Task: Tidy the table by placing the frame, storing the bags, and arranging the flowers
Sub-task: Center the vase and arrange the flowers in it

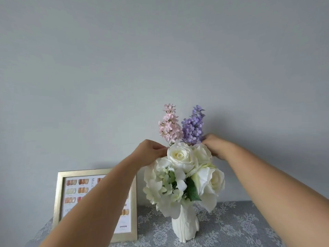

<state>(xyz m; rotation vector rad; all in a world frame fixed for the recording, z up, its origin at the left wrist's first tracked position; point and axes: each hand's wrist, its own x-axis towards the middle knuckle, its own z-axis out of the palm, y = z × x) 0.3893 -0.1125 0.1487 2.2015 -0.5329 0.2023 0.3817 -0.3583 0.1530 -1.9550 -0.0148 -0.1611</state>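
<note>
White flowers (179,155) in the vase (185,227) between both hands, left fingers (161,148) and right fingers (208,142) pinching outer petals (frame (60,193) upright behind).

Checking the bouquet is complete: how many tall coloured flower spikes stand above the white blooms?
2: a pink spike at back left, a purple spike at back right. Others may hide behind the roses.

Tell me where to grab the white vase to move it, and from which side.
Grip the white vase round its bare lower body, coming in low from the right: blooms overhang its neck, and the frame stands close on its left.
</note>
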